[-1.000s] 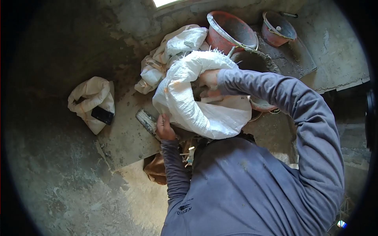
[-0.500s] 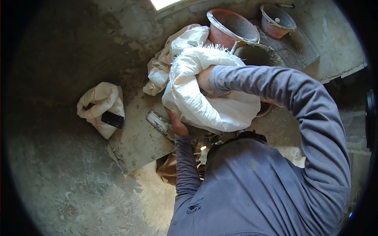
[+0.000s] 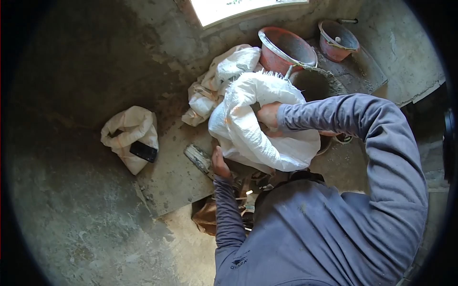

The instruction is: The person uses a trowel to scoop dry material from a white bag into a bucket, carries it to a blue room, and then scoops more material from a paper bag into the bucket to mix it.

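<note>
Both hands grip white sack (image 3: 248,128), mouth up-left

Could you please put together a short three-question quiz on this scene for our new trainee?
1. True or false: the right hand grips the white woven sack.
2. Where is the left hand? A) at the sack's lower edge B) inside a bucket
3. What dark flat thing lies on the small cloth bag?

Key: 1 true; 2 A; 3 a black phone-like object.
</note>
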`<state>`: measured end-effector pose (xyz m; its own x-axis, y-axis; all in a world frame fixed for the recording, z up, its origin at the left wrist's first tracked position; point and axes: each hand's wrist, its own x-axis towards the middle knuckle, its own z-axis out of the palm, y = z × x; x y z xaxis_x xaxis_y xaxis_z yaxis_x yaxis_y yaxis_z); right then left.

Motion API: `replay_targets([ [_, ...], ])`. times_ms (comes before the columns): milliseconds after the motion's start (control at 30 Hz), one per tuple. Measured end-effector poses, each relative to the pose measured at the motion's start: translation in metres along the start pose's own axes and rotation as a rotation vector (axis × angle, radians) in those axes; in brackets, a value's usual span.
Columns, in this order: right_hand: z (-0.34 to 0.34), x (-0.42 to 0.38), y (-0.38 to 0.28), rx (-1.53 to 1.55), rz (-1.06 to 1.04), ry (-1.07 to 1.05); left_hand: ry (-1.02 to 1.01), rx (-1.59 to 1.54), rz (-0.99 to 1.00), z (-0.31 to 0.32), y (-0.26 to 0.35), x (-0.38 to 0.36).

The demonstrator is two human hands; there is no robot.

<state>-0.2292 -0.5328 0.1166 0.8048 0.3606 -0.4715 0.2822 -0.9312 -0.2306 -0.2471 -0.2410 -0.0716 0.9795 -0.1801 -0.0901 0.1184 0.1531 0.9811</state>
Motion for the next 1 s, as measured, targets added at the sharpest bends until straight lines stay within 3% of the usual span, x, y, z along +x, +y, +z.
replay_targets([
  [33, -0.009, -0.01, -0.005, 0.001, -0.008, 0.009, -0.034, -0.333, -0.167, 0.002, 0.007, 0.004],
  [67, -0.018, -0.018, -0.003, -0.008, -0.011, 0.002, -0.026, -0.341, -0.166, 0.007, 0.01, 0.002],
  [100, -0.021, -0.027, -0.002, 0.031, 0.011, 0.021, 0.02, -0.057, -0.032, 0.009, 0.013, -0.005],
  [200, -0.015, -0.025, -0.004, 0.072, -0.008, 0.064, 0.063, 0.347, 0.159, 0.001, 0.009, -0.007],
  [267, -0.003, -0.01, -0.003, 0.14, -0.044, 0.081, -0.082, 0.211, -0.058, 0.006, 0.026, 0.005],
  [300, 0.001, -0.009, 0.001, 0.168, -0.057, 0.172, -0.087, 0.214, -0.052, 0.008, 0.026, 0.009],
  [367, 0.007, -0.011, 0.012, 0.172, -0.056, 0.153, -0.037, 0.032, -0.065, 0.009, 0.021, 0.004],
  [467, -0.005, -0.024, 0.013, 0.165, -0.059, 0.135, 0.126, 0.091, -0.082, 0.012, 0.018, -0.003],
  [567, -0.015, -0.042, 0.014, 0.224, -0.045, 0.161, 0.139, 0.064, -0.138, 0.014, 0.027, -0.007],
  [700, -0.021, -0.059, 0.021, 0.286, -0.074, 0.31, 0.163, -0.194, -0.084, 0.034, 0.069, -0.02],
  [800, -0.026, -0.076, 0.029, 0.268, -0.085, 0.352, 0.338, 0.162, 0.03, 0.047, 0.103, -0.04],
  [833, -0.029, -0.082, 0.034, 0.231, -0.086, 0.36, 0.39, 0.147, 0.068, 0.057, 0.113, -0.047],
  [1000, -0.039, -0.124, 0.062, 0.223, -0.08, 0.373, 0.254, 0.0, 0.114, 0.101, 0.148, -0.081],
])
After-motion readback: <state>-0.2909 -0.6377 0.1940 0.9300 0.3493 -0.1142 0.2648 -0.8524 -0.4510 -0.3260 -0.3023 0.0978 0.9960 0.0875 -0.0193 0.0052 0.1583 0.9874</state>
